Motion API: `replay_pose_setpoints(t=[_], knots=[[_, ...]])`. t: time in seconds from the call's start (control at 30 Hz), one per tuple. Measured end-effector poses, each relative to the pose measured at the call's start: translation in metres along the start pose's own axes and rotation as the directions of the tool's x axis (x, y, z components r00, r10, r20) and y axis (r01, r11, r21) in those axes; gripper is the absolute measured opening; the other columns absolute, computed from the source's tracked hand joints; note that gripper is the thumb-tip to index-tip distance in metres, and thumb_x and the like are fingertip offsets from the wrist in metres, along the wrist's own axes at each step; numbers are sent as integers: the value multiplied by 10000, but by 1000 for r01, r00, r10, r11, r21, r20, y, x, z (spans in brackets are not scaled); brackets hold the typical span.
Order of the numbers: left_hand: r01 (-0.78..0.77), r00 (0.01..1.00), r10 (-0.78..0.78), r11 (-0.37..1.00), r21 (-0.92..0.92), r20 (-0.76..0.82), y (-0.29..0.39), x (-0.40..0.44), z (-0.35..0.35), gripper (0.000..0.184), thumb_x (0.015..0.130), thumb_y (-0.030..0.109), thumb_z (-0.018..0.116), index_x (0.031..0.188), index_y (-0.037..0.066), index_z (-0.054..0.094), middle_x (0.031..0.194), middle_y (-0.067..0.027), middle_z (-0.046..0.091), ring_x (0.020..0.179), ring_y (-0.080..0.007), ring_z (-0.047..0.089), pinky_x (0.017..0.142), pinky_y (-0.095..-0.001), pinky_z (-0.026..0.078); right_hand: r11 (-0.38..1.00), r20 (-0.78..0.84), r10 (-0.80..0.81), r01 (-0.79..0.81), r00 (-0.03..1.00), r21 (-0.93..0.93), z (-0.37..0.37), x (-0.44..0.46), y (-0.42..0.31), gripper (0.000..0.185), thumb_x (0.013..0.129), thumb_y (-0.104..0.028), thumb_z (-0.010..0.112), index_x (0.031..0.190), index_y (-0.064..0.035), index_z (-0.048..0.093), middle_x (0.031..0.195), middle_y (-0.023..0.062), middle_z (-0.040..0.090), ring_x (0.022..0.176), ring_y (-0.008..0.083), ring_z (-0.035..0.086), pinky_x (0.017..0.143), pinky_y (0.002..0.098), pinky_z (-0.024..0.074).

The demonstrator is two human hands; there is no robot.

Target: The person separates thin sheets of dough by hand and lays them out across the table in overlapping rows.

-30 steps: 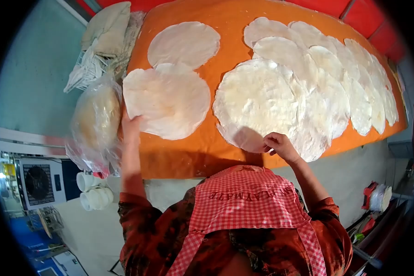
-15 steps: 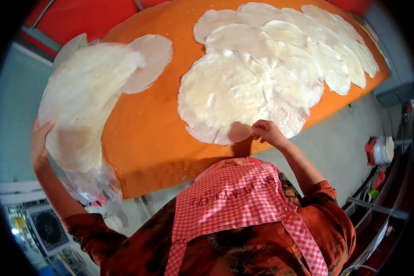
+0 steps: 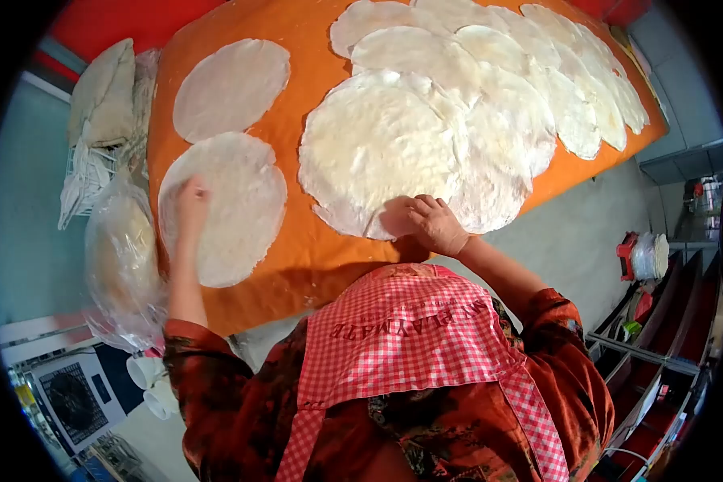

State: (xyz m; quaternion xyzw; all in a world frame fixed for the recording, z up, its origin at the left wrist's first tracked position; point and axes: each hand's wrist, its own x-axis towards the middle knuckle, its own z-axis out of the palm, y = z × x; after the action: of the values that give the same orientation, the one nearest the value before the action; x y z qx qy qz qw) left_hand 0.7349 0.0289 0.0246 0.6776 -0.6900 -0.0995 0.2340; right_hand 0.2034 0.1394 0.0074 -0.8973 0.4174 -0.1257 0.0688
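Note:
My left hand (image 3: 191,201) is over a thin round flatbread (image 3: 237,217) lying flat on the orange cloth-covered table (image 3: 285,285). Its fingers are curled in, with nothing visible in them. My right hand (image 3: 438,225) is at the near edge of a large pale flatbread (image 3: 377,149), the front one of an overlapping spread. Bent fingers grip that edge; the thumb is hidden. A second single flatbread (image 3: 231,90) lies beyond my left hand.
Overlapping flatbreads (image 3: 502,108) cover the table's far right. Left of the table are a clear plastic bag (image 3: 124,253), a folded cloth (image 3: 104,92) and a white wire rack (image 3: 92,177). Shelving (image 3: 651,377) stands at the right, near a red-and-white object (image 3: 643,255).
The large sheet my left hand held up at the left is now flat on the table as a single round. That hand has moved right, over it. My right hand stays at the flatbread's edge.

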Motion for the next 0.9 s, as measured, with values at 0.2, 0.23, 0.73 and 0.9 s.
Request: replay_pose_setpoints(t=[0.2, 0.23, 0.73, 0.9], knots=[[562, 808, -146, 482, -673, 570, 130, -111, 78, 183, 925, 169, 567, 964, -6, 600, 826, -76, 646, 658, -143, 637, 597, -267, 524, 924, -236, 215, -119, 948, 362, -2, 16, 14, 149, 785, -41, 582, 925, -49, 633, 888, 159, 633, 815, 360, 611, 723, 414, 508], [574, 791, -88, 448, -686, 605, 136, -123, 87, 209, 941, 192, 549, 979, -9, 596, 875, -84, 647, 704, -151, 645, 628, -264, 527, 897, -163, 303, -224, 939, 381, -14, 26, 20, 131, 801, -28, 576, 920, -38, 632, 906, 166, 639, 837, 365, 616, 734, 416, 504], [262, 872, -78, -760, -595, 483, 187, -156, 84, 599, 948, 586, 337, 1321, 128, 432, 1263, -90, 520, 1205, -307, 461, 998, -543, 371, 752, -160, -349, 378, 923, 540, -61, 123, -109, 359, 810, -139, 697, 1128, -5, 601, 1124, 184, 607, 940, 344, 625, 840, 371, 509], [332, 852, -181, -540, -773, 492, 169, -170, 108, 480, 956, 352, 462, 1344, 76, 403, 1354, -117, 452, 1241, -314, 443, 997, -514, 392, 716, 253, -84, -118, 964, 688, -26, 83, -74, 255, 839, -183, 648, 1030, -17, 622, 960, 192, 642, 852, 321, 637, 749, 363, 514]])
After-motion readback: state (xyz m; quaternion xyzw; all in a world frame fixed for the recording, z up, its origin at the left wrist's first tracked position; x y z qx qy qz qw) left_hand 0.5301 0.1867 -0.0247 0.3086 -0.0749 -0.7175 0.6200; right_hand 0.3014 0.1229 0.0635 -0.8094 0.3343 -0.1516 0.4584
